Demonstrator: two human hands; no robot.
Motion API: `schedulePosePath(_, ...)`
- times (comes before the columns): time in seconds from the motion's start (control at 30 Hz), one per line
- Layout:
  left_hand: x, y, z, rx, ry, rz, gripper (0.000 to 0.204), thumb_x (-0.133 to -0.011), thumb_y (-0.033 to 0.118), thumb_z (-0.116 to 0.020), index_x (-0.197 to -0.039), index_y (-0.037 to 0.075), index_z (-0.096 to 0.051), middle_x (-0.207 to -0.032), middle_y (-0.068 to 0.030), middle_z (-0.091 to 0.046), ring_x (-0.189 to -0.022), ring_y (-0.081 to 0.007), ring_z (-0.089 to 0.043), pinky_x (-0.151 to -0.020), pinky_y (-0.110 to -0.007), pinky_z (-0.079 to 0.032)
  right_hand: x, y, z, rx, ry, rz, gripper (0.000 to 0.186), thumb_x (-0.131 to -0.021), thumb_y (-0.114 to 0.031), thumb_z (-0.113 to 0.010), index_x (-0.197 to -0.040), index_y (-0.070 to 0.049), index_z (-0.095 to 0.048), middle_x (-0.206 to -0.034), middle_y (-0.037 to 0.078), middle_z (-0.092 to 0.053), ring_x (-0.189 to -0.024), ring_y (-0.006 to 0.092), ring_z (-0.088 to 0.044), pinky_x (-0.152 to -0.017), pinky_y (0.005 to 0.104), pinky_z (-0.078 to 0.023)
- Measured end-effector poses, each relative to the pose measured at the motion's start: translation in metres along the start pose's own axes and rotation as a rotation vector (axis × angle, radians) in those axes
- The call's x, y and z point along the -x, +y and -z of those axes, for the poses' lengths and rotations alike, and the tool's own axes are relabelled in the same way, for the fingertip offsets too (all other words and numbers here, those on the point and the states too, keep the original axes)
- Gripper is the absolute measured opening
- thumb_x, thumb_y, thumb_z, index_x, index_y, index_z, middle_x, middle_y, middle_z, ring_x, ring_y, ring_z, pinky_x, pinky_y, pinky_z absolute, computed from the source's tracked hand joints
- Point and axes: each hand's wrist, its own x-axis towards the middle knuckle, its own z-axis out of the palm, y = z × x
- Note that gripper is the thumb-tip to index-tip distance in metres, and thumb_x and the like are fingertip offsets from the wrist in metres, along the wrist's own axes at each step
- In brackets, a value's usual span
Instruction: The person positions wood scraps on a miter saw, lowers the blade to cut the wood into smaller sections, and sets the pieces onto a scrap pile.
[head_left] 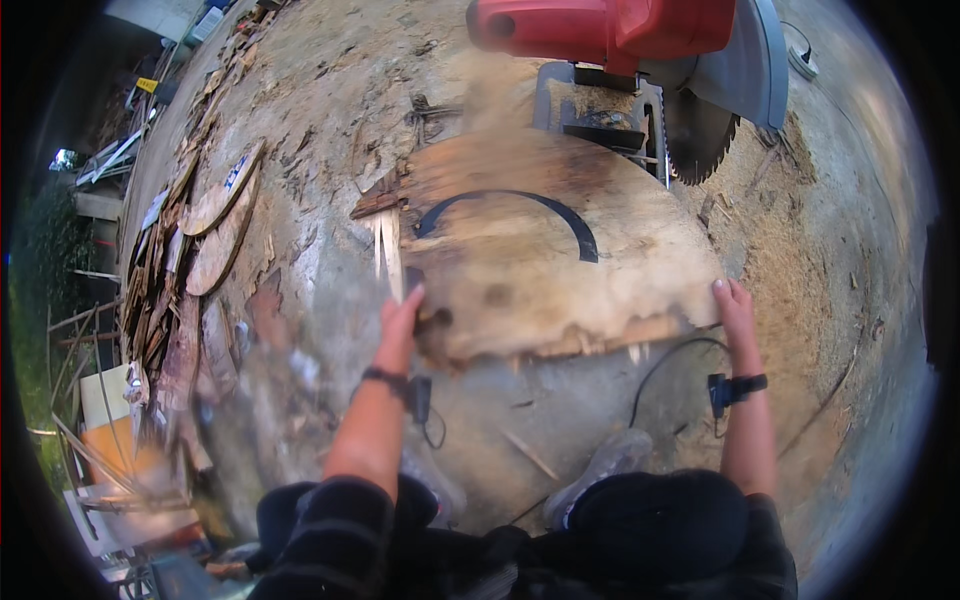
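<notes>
Between my hands is a broad pale wooden slab (pixel 640 290), rounded on its far side and jagged along its near edge. A black curved strip (pixel 520 197) shows across its face, and dark stains mark the left part. My left hand (pixel 402 315) is closed on the slab's near left edge, beside a splintered strip of wood (pixel 388 240). At the right edge, my right hand (pixel 735 308) grips the slab with the fingers partly hidden. Just past the slab's far side stands a red circular cutting saw (pixel 610 25) with a toothed blade (pixel 700 140). The slab is slightly blurred.
Sawdust (pixel 780 300) covers the concrete floor at the right. Broken bark and wood scraps (pixel 170 320) pile up along the left, with two rounded wooden pieces (pixel 225 235) among them. A dark cable (pixel 655 370) curves below the slab near my feet.
</notes>
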Motion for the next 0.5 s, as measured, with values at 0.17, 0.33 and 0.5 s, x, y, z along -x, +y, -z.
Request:
schedulePosePath(0.17, -0.004, -0.006, 0.006, 0.032, 0.073, -0.017, 0.032, -0.081, 0.019, -0.070, -0.103, 0.000, -0.056, -0.092, -0.0082, -0.062, -0.077, -0.0177, -0.059, -0.069, -0.032, -0.051, 0.006, -0.007, -0.006, 0.018, -0.004, 0.019, 0.028, -0.090, -0.020, -0.055, -0.101, 0.005, -0.062, -0.088, 0.005, -0.064, -0.078, 0.0101, -0.056, -0.071, 0.0261, -0.046)
schedulePosePath(0.33, 0.010, 0.007, -0.006, 0.024, 0.060, -0.014, 0.032, -0.080, 0.018, -0.070, -0.103, 0.000, -0.056, -0.092, -0.0080, -0.062, -0.079, -0.0173, -0.059, -0.069, -0.031, -0.050, 0.010, -0.005, -0.001, 0.052, 0.006, 0.035, 0.029, -0.090, -0.021, -0.055, -0.099, 0.005, -0.061, -0.086, 0.005, -0.064, -0.077, 0.0103, -0.055, -0.069, 0.0266, -0.046)
schedulePosePath(0.5, 0.011, 0.010, -0.006, 0.073, 0.023, -0.018, 0.031, -0.080, 0.018, -0.070, -0.102, 0.001, -0.057, -0.091, -0.0073, -0.062, -0.078, -0.0169, -0.059, -0.069, -0.031, -0.050, 0.009, -0.002, -0.002, 0.082, 0.027, 0.037, 0.029, -0.091, -0.022, -0.056, -0.098, 0.005, -0.061, -0.084, 0.005, -0.063, -0.075, 0.0106, -0.055, -0.068, 0.0271, -0.046)
